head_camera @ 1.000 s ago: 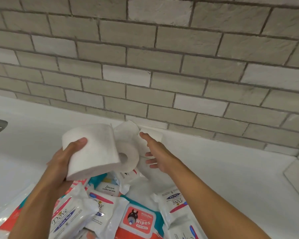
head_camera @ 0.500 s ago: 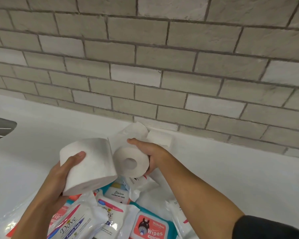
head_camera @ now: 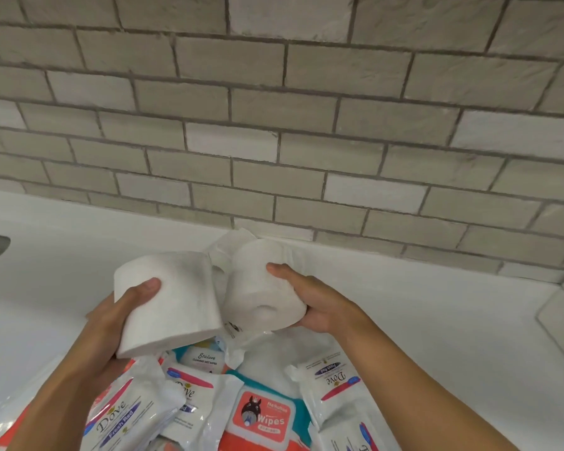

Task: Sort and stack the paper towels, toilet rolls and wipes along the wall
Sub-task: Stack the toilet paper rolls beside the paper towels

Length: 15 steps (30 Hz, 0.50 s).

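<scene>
While the heap of soft plastic wipes packs [head_camera: 264,415] lies unsorted along the bottom of the frame, the person holds two rolls above it. The left hand [head_camera: 124,307] curls thumb and fingers round a fat white paper roll [head_camera: 173,304] at centre left. The right hand [head_camera: 319,301] clamps a smaller white toilet roll [head_camera: 261,288] just beside it, so close I cannot tell whether they touch. Both hang over the white countertop [head_camera: 437,320], near the foot of the grey brick-tiled wall [head_camera: 274,141]. I'd guess this is to compare their sizes before starting separate stacks there. A crumpled white wrapper [head_camera: 228,245] shows behind them.
</scene>
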Tool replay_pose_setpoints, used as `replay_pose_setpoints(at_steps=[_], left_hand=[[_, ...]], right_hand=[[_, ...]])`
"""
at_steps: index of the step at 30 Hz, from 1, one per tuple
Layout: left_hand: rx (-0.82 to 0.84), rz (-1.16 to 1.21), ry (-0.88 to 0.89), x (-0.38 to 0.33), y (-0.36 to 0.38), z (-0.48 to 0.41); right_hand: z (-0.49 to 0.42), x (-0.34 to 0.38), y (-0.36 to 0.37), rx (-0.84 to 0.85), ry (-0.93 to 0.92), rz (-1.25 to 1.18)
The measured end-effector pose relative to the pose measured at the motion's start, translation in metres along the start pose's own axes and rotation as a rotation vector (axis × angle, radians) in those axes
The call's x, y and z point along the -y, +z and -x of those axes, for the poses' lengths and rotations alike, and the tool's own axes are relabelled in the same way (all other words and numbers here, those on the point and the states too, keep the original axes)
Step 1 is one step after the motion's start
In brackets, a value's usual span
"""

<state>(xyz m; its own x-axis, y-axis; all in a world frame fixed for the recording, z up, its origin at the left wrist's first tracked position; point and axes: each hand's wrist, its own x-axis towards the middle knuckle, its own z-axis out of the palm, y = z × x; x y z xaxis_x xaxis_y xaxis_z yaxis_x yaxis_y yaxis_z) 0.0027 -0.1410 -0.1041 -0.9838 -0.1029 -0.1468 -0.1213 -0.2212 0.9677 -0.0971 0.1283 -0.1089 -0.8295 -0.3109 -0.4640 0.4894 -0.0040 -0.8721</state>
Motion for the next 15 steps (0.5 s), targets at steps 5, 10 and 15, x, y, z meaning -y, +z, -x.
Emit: replay_pose_setpoints(at_steps=[5, 10, 15], left_hand=[[0.085, -0.001, 0.044, -0.002, 0.034, 0.008], [0.149, -0.037, 0.081, 0.004, 0.080, 0.017], [0.145, -0.034, 0.123, 0.018, 0.136, 0.027]], right_hand=[[0.055, -0.009, -0.042, -0.032, -0.172, -0.093], [0.105, -0.023, -0.092, -0.119, -0.319, -0.071], [0.139, -0.041, -0.147, -0.340, -0.402, 0.004]])
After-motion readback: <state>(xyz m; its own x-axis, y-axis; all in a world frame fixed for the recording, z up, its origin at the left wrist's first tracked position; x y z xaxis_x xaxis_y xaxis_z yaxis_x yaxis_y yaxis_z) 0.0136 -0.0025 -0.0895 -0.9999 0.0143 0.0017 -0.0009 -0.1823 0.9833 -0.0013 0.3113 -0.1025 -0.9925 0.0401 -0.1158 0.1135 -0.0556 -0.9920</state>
